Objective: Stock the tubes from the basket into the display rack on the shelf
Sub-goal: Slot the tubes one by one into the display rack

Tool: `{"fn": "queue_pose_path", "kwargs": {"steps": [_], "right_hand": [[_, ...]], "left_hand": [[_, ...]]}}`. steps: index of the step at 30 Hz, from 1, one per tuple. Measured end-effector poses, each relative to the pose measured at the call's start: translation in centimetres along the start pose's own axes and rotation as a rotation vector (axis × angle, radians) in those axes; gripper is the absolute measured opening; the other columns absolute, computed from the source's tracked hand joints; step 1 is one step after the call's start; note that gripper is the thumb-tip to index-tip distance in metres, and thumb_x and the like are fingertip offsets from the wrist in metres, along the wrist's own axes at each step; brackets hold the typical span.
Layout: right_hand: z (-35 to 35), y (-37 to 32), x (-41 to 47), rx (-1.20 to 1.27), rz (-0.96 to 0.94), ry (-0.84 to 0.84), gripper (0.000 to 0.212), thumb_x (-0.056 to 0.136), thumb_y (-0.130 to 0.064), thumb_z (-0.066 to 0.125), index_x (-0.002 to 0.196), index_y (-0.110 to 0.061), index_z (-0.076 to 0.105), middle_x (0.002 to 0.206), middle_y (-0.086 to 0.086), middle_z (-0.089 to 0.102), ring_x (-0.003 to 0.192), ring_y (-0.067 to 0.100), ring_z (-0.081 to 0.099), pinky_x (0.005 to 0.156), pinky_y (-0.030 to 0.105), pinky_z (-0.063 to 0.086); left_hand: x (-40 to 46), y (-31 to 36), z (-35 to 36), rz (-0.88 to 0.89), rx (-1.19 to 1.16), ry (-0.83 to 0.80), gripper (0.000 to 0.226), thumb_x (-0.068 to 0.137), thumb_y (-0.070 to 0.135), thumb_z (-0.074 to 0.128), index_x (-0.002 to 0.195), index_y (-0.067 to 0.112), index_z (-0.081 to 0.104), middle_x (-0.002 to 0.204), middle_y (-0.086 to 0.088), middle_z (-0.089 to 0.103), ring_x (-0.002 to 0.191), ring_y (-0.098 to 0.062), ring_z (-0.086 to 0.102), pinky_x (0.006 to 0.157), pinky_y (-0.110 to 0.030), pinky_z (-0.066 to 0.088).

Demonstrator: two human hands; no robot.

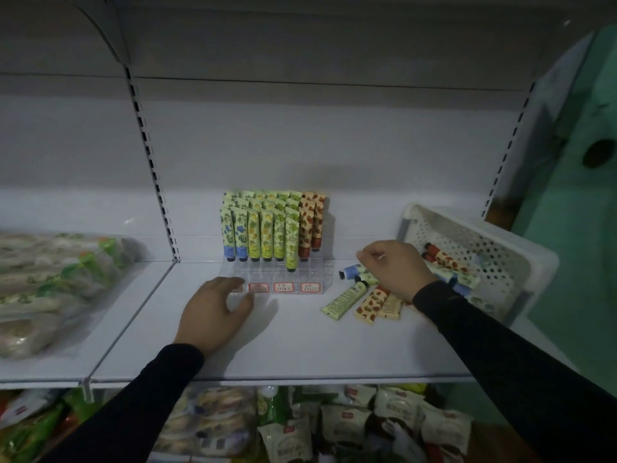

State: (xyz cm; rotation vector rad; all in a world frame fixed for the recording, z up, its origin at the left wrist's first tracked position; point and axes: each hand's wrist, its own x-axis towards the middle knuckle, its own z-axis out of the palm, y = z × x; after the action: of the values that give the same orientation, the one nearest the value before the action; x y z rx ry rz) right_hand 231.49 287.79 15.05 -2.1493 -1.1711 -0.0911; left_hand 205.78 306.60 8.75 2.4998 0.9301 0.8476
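Note:
A clear tiered display rack (320,279) stands mid-shelf, holding upright tubes (267,228): blue-flowered at left, yellow and green in the middle, red-patterned at right. My left hand (213,312) rests on the shelf with its fingertips at the rack's front left corner, fingers relaxed. Several loose tubes (347,299) lie on the shelf right of the rack. My right hand (394,269) hovers over them, fingers curled down onto the pile; what it holds is hidden. A white perforated basket (500,248) lies tipped at the right with more tubes (444,259) inside.
Bagged goods (50,285) in clear wrap lie on the neighbouring shelf section at left. Packaged snacks (350,426) fill the shelf below. A slotted upright (153,168) divides the shelf back. A green wall (574,195) is at the right.

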Motion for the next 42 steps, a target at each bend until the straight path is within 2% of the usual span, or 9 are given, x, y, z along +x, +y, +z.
{"fn": "queue_pose_path", "kwargs": {"steps": [3,8,12,15,19,23,30,37,42], "right_hand": [[0.1,1.0,-1.6,-0.017,0.006,-0.035,0.026,0.096,-0.033,0.055,0.102,-0.016,0.074,0.101,-0.003,0.071,0.09,0.012,0.063,0.08,0.024,0.047],[0.1,2.9,-3.4,-0.124,-0.039,-0.137,0.031,0.096,-0.032,0.054,0.07,-0.018,0.06,0.068,0.002,0.057,0.067,0.018,0.054,0.062,0.032,0.042],[-1.1,4.3,-3.9,-0.108,-0.031,0.003,0.023,0.096,-0.028,0.056,0.102,-0.013,0.073,0.1,0.008,0.065,0.092,0.023,0.06,0.083,0.03,0.047],[-1.9,5.4,-3.4,-0.196,0.07,0.08,0.034,0.097,-0.029,0.054,0.122,-0.009,0.065,0.123,0.013,0.059,0.113,0.027,0.055,0.095,0.031,0.043],[-2.0,7.6,-2.9,-0.445,0.317,-0.059,0.048,0.093,-0.043,0.049,0.13,-0.013,0.053,0.132,0.016,0.048,0.118,0.033,0.049,0.097,0.04,0.045],[-1.8,8.6,-2.9,-0.5,0.44,-0.203,0.062,0.09,-0.053,0.05,0.141,-0.018,0.042,0.145,0.02,0.033,0.122,0.036,0.049,0.1,0.04,0.046],[-2.5,8.8,-2.3,-0.55,0.442,-0.209,0.056,0.089,-0.055,0.053,0.128,-0.015,0.052,0.137,0.021,0.038,0.117,0.034,0.051,0.097,0.036,0.044],[-2.1,8.5,-2.1,-0.539,0.415,-0.178,0.038,0.099,-0.036,0.042,0.125,-0.01,0.052,0.136,0.023,0.037,0.11,0.031,0.056,0.096,0.036,0.046],[-2.4,8.3,-2.3,-0.547,0.406,-0.177,0.037,0.094,-0.025,0.05,0.127,-0.009,0.049,0.138,0.02,0.038,0.114,0.03,0.055,0.095,0.034,0.046]], "left_hand": [[-0.3,4.1,1.4,0.15,-0.01,-0.101,0.063,0.085,0.057,0.042,0.124,0.015,0.067,0.125,-0.003,0.067,0.112,-0.021,0.06,0.093,-0.026,0.04],[0.2,9.3,5.3,0.323,0.006,-0.259,0.053,0.094,0.048,0.049,0.135,0.017,0.057,0.131,-0.005,0.061,0.118,-0.024,0.055,0.097,-0.031,0.042],[1.0,11.8,7.8,0.339,0.069,-0.329,0.042,0.095,0.037,0.055,0.129,0.013,0.057,0.119,-0.011,0.06,0.111,-0.031,0.055,0.089,-0.033,0.043],[1.3,13.0,9.2,0.315,0.107,-0.387,0.036,0.094,0.032,0.053,0.125,0.013,0.054,0.112,-0.015,0.057,0.105,-0.035,0.054,0.082,-0.034,0.042],[1.7,13.9,10.5,0.272,0.202,-0.408,0.043,0.095,0.017,0.046,0.137,0.014,0.046,0.117,-0.017,0.055,0.108,-0.037,0.052,0.084,-0.041,0.044],[2.2,13.8,10.8,0.264,0.243,-0.398,0.045,0.093,0.013,0.045,0.139,0.014,0.044,0.116,-0.017,0.057,0.107,-0.036,0.054,0.082,-0.04,0.043],[2.4,14.4,9.6,0.219,0.26,-0.488,0.043,0.091,0.017,0.05,0.133,0.011,0.043,0.119,-0.018,0.054,0.109,-0.036,0.054,0.08,-0.037,0.041],[1.8,14.7,8.6,0.232,0.325,-0.492,0.04,0.093,0.022,0.053,0.13,0.01,0.044,0.117,-0.014,0.056,0.108,-0.033,0.056,0.074,-0.031,0.037],[1.7,15.1,8.1,0.261,0.378,-0.494,0.037,0.095,0.017,0.049,0.13,0.008,0.044,0.118,-0.014,0.059,0.107,-0.031,0.058,0.074,-0.031,0.038]]}}
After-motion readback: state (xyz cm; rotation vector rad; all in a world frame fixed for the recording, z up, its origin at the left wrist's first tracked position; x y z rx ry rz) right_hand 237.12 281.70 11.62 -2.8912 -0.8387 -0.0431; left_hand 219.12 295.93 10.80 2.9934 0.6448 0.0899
